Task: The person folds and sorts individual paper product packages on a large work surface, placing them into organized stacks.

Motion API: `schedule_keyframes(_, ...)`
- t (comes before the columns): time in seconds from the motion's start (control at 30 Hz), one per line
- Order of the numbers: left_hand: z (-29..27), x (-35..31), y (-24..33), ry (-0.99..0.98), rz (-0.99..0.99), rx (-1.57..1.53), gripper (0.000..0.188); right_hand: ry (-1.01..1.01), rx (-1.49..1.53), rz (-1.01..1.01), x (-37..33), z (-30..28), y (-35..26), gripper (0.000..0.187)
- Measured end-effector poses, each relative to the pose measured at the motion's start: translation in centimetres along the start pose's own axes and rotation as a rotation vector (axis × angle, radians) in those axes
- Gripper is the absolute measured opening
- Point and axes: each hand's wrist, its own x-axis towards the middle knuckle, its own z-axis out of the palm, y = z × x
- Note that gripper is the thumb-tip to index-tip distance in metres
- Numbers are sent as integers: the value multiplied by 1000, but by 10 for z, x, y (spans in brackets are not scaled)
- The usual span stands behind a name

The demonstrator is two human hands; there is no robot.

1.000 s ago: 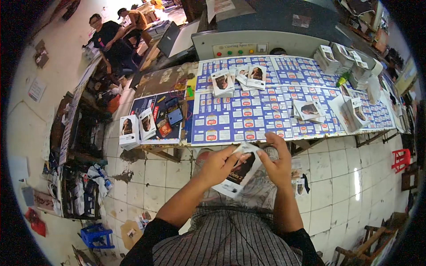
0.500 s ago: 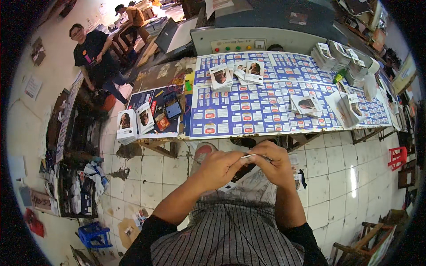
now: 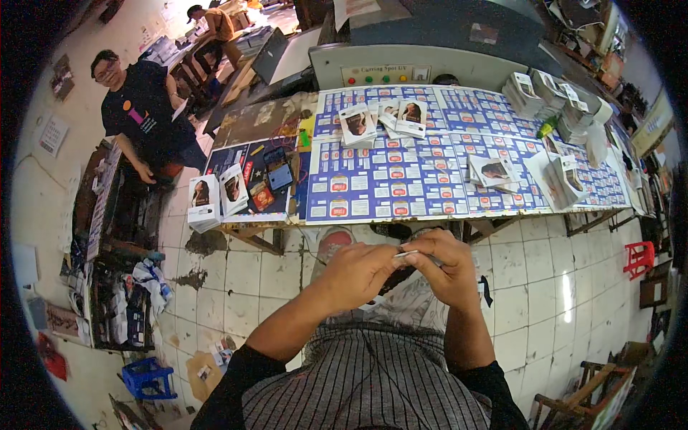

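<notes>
Above my lap, in front of the table's near edge, my left hand and my right hand meet. Both are closed, thumbs and fingers pinching a thin white piece. Only a small edge of it shows between the fingertips, so its kind is unclear. On the table ahead of them lie stacks of white printed cards with a picture of a long-haired figure: a left stack, one beside it, a middle stack and a right stack.
Blue-and-white printed sheets cover the table. Taller paper stacks stand at the back right, near a green bottle. A grey machine with coloured buttons lies behind. A co-worker stands left; blue and red stools are on the floor.
The co-worker at the left has shifted leftward, and a white piece now shows in one of that person's hands. My hands stay together on the white piece, with slight finger movement.
</notes>
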Motion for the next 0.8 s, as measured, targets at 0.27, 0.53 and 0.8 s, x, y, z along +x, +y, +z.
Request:
schedule_keyframes(0.27,3,3,-1,97,39,75,15,68,83,76,-2,4,7,12)
schedule_keyframes(0.53,-29,-13,-22,164,-21,160,13,536,360,149,-12,-24,27,10)
schedule_keyframes(0.8,-15,-19,-22,453,0,-640,24,527,680,-231,-8,-21,52,13)
